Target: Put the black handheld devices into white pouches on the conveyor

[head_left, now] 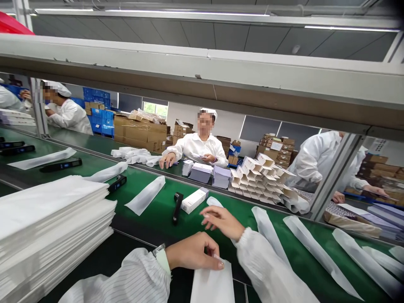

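Left hand (194, 251) pinches a flat white papery sleeve (213, 283), bottom cut off; right hand (224, 221), loosely spread, overhangs green worktop (167, 200).

Bright, mostly even indoor light; wide-angle view, softer toward the sides
Strip lights (187, 13) glow white along the ceiling; a window (155, 110) at the back shines bright; the shelf's underside (202, 90) sits in brownish shade; the left hand (194, 251) reads fairly clear; cartons (383, 179) far right look smeared; the upper right corner darkens to black.
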### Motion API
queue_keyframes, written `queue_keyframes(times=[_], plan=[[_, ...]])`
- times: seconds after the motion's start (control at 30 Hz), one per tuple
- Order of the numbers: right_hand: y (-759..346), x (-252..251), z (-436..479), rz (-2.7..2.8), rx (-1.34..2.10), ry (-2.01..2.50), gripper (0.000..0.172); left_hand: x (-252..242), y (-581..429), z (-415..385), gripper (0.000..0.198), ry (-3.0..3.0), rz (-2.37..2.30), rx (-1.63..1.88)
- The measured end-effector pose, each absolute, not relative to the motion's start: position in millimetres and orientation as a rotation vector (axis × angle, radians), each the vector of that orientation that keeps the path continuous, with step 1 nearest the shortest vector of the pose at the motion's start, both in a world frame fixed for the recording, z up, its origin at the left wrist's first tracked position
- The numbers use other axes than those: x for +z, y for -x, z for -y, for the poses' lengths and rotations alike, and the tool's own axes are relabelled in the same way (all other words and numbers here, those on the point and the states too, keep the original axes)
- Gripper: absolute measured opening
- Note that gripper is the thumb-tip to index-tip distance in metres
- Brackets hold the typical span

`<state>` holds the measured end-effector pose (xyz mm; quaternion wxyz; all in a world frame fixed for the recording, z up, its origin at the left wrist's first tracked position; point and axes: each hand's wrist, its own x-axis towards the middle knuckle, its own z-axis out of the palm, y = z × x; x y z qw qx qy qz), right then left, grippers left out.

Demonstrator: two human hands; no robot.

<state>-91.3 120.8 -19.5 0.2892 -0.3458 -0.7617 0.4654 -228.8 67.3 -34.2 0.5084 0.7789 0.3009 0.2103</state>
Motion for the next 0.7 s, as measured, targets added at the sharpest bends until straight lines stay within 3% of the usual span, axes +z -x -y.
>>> queue_keyframes(times=[0.2, 0.3, 0.43, 0.7], plan=[[165, -64, -144, 2.379, 0.574, 1.047, 0.034, -33, 235, -67, 0.027, -1.944, -0.833, 0.336], [172, -79, -150, 2.35, 0.46, 1.249, 0.034, -31, 239, -68, 0.027, -1.947, -0.863, 0.273], [162, -85, -156, 1.994, 0.732, 1.302, 0.011, -26, 241, -68, 0.024, -1.982, -0.808, 0.274], [140, -75, -151, 1.336, 1.411, 1.161, 0.029, -14, 238, -61, 0.023, -2.054, -0.833, 0.32]])
